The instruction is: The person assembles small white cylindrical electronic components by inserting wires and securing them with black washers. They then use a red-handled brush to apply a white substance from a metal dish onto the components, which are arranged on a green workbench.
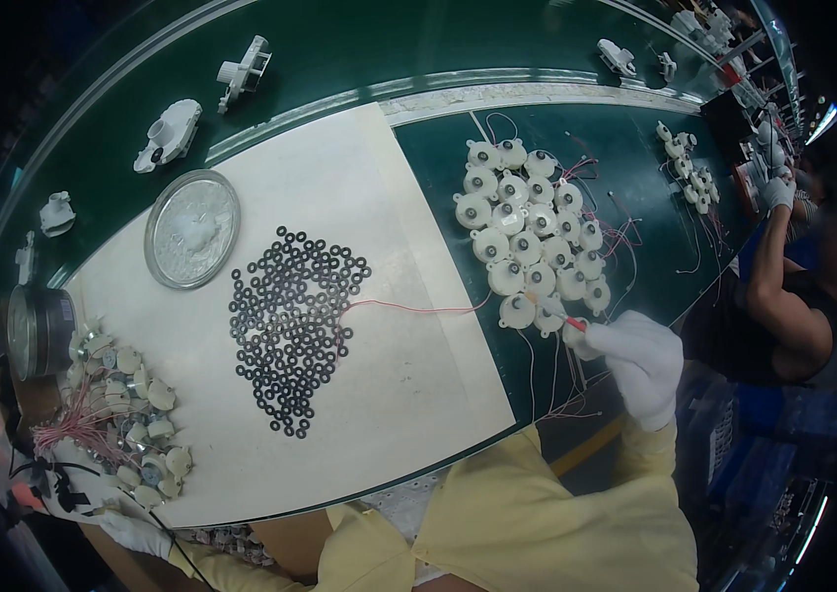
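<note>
My right hand [640, 365], in a white glove, is closed around a thin red brush [574, 323]. Its pale tip reaches over the near rows of white round motors [540, 219], which stand close together on the green mat with dark centres upward. Pink and white wires trail from them. At the lower left, my gloved left hand [137, 535] lies by the table edge, fingers stretched out, holding nothing I can see. Beside it is a heap of similar motors [147, 424] with tangled pink wires. A black cable passes close to that hand.
Many small black rings [290, 326] lie spread on the white board [418, 385]. A round metal tin [193, 229] of whitish paste sits behind them. White plastic housings [170, 135] rest on the green belt [339, 59]. At right, a co-worker's gloved hand [779, 192] is near more motors [690, 173].
</note>
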